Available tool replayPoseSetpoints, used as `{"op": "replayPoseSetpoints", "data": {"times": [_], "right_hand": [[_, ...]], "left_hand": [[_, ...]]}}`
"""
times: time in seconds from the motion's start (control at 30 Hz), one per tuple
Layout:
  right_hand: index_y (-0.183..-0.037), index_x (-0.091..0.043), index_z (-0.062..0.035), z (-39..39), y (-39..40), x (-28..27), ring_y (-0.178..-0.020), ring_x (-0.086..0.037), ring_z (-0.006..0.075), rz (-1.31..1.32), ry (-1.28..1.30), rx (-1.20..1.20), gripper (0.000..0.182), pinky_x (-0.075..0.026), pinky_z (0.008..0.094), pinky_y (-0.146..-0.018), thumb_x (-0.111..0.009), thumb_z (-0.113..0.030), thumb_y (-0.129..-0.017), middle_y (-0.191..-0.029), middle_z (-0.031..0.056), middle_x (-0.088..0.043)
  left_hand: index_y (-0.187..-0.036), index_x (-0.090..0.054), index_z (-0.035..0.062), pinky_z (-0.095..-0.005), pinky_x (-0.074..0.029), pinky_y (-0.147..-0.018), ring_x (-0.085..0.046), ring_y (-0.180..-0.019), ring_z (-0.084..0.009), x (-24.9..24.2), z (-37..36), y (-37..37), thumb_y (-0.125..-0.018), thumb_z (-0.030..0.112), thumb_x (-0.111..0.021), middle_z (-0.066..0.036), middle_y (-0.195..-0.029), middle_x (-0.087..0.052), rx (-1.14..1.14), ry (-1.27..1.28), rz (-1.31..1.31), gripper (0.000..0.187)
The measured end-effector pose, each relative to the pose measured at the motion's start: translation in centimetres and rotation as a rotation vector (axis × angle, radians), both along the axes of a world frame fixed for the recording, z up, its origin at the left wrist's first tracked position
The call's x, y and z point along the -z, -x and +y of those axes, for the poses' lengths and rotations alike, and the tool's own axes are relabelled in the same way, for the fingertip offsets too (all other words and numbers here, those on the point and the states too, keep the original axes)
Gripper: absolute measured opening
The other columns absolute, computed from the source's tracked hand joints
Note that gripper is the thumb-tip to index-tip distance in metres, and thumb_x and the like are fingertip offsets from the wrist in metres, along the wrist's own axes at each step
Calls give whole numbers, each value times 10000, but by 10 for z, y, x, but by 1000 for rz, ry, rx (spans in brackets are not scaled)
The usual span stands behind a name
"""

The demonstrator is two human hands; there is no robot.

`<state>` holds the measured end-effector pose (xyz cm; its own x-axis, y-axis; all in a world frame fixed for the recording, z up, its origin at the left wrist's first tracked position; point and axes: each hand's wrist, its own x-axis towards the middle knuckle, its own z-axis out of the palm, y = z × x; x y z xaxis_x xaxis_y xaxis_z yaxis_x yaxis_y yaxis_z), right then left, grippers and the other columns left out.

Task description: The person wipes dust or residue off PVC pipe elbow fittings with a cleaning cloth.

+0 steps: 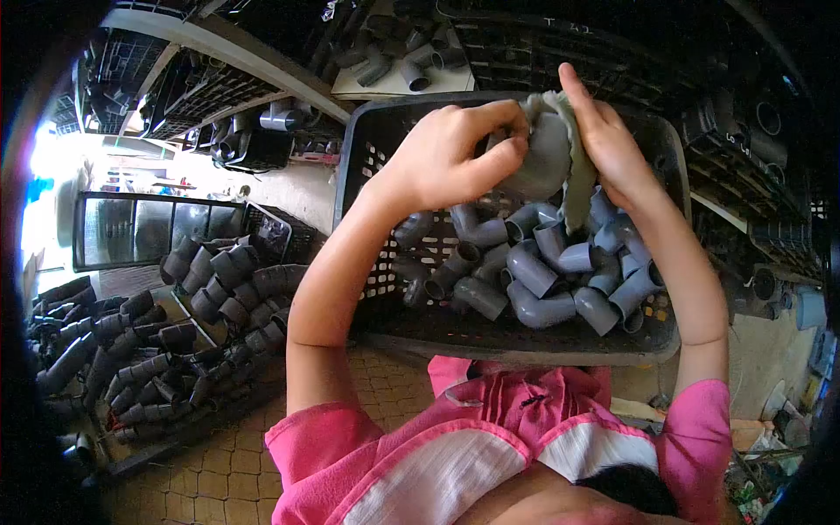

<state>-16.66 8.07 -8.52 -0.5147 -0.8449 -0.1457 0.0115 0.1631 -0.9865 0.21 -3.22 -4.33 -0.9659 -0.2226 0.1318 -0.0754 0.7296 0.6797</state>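
Above a black plastic crate (507, 346) my two hands are at a grey pipe fitting (544, 157). My left hand (464, 153) grips the fitting's left side, thumb and fingers bent round its edge. A grey-green cloth (577, 179) lies along the fitting's right side. Against that cloth rests my right hand (608, 144), its fingers stretched out and the palm turned to the fitting. Beneath both hands, many grey elbow fittings (534, 276) fill part of the crate.
A big pile of dark fittings (157, 359) lies at the left. Behind the crate, more grey fittings sit on a white board (446, 80). Stacked black crates (744, 131) stand at the right. Wire mesh (219, 464) covers the floor at the lower left.
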Motion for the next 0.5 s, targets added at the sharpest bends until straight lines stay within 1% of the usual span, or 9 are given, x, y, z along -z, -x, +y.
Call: {"op": "replayPoseSetpoints", "data": {"times": [0.1,0.13,0.2,0.27,0.33,0.43,0.5], "right_hand": [[-723,-607,-39,2,7,-1,-679,-481,103,105,-38,-111,676,-416,293,-662,-358,-629,-940,-701,9,-564],[-699,-572,-36,3,4,-2,-664,-462,106,161,2,-127,671,-405,299,-651,-343,-615,-951,-673,8,-533],[-652,-501,-30,6,-8,-5,-633,-424,113,272,81,-161,668,-383,311,-627,-311,-585,-973,-615,8,-470],[-651,-473,-15,7,-15,-4,-622,-412,121,280,116,-115,664,-378,315,-628,-299,-563,-985,-603,16,-438],[-667,-434,2,6,-16,-1,-615,-386,135,275,140,-144,646,-367,325,-621,-278,-528,-1001,-596,27,-382],[-730,-544,13,12,-15,-12,-651,-486,146,396,124,-260,640,-409,325,-672,-281,-501,-1007,-634,59,-514],[-824,-625,-2,12,-17,-16,-722,-568,160,378,216,-216,619,-438,313,-743,-286,-485,-1008,-727,93,-615]], "left_hand": [[-842,-639,52,-466,-466,-609,-607,-688,-395,7,2,5,-886,324,-475,-188,-706,-623,44,97,57,321],[-817,-645,43,-480,-463,-624,-597,-701,-408,2,8,5,-893,318,-462,-206,-708,-617,22,115,-13,339],[-818,-643,38,-484,-458,-624,-595,-705,-412,12,10,8,-899,331,-457,-216,-697,-607,-112,99,12,356],[-807,-632,19,-491,-455,-637,-591,-717,-422,12,11,9,-911,349,-442,-234,-680,-589,-255,35,33,394],[-792,-631,13,-489,-454,-645,-591,-720,-427,15,3,10,-912,352,-440,-237,-685,-589,-336,43,34,407],[-794,-630,-3,-476,-452,-668,-581,-744,-445,15,-2,8,-915,370,-435,-257,-691,-581,-431,20,26,437],[-805,-633,-6,-465,-453,-674,-573,-751,-452,18,-10,7,-914,377,-433,-263,-688,-578,-456,11,35,446]]}}
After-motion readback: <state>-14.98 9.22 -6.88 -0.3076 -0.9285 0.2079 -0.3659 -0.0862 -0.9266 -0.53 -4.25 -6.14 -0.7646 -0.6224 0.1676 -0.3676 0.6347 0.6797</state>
